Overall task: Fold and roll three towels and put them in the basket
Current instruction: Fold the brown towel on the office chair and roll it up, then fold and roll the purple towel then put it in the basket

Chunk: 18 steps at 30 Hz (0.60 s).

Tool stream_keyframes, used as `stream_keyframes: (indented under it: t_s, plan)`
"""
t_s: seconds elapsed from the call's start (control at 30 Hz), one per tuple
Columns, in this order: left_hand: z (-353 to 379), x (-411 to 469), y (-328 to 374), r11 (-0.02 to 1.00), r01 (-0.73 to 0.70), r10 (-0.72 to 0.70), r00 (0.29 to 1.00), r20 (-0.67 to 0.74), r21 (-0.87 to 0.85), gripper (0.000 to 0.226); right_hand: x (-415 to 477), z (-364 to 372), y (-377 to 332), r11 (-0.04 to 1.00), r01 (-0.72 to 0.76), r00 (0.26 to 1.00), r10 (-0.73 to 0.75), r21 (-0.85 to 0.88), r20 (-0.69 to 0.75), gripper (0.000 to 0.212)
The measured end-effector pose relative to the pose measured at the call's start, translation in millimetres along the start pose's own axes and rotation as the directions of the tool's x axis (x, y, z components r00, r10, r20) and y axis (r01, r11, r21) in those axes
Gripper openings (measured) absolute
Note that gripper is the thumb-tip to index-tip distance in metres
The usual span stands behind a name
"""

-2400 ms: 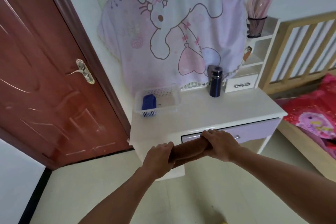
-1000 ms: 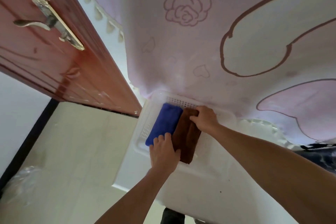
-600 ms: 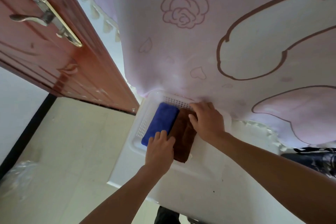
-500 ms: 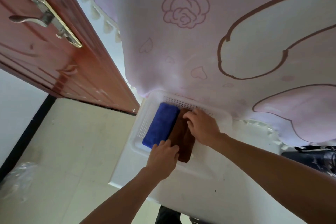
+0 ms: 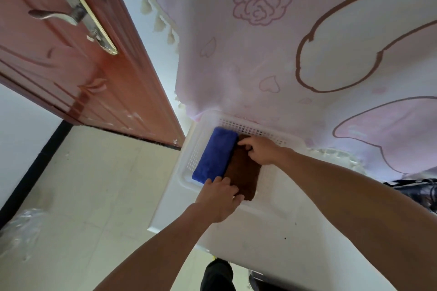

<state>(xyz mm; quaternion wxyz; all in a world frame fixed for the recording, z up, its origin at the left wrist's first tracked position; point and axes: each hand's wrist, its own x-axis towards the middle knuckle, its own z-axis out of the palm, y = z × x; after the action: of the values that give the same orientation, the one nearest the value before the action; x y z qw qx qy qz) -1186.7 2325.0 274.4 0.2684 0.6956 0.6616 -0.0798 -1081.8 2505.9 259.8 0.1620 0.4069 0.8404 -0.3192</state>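
Two hands on the brown towel (image 5: 244, 170) beside the blue towel (image 5: 215, 155) in the basket (image 5: 248, 125) – left hand (image 5: 220, 198) and right hand (image 5: 260, 150), fingers curled, grip unclear

A bright room with a red door

A red-brown door (image 5: 71, 59) with a shiny handle (image 5: 59, 15) stands left. A pink cartoon cloth (image 5: 295, 42) hangs over a white cabinet (image 5: 272, 238). The floor (image 5: 94, 196) has pale tiles.

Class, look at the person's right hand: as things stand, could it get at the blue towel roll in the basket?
Probably yes. The right hand is already inside the basket, on the brown towel lying right against the blue towel, and nothing covers the blue one.
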Motion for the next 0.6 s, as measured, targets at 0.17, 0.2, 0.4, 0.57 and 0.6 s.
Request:
stream_keyframes:
  t_s: [0.17,0.2,0.4,0.57,0.6]
  plan:
    - [-2.4,-45.9,5.6,0.986,0.036,-0.099,0.912,-0.398,-0.162,0.034,-31.4,-30.5,-7.7,0.992,-0.005,0.981,-0.019,-0.124,-0.193,0.032]
    - [-2.7,-57.7,6.1,0.981,0.086,-0.155,0.89,-0.43,-0.176,0.035,-39.1,-33.2,-15.5,0.987,0.031,0.977,-0.063,-0.156,-0.204,0.031]
    - [18.9,-161.2,14.4,0.782,0.523,-0.615,0.737,-0.281,-0.34,0.031,-86.9,-5.7,-94.2,0.875,0.368,0.903,-0.417,-0.315,-0.102,0.032]
    - [64.3,-300.6,38.2,0.522,0.768,-0.846,0.522,-0.109,-0.371,0.033,-150.2,61.2,-190.9,0.628,0.66,0.723,-0.68,-0.412,0.123,0.034]
    - [71.7,-325.4,43.9,0.468,0.8,-0.878,0.468,-0.097,-0.375,0.033,-161.5,74.0,-208.1,0.571,0.704,0.68,-0.714,-0.422,0.167,0.034]
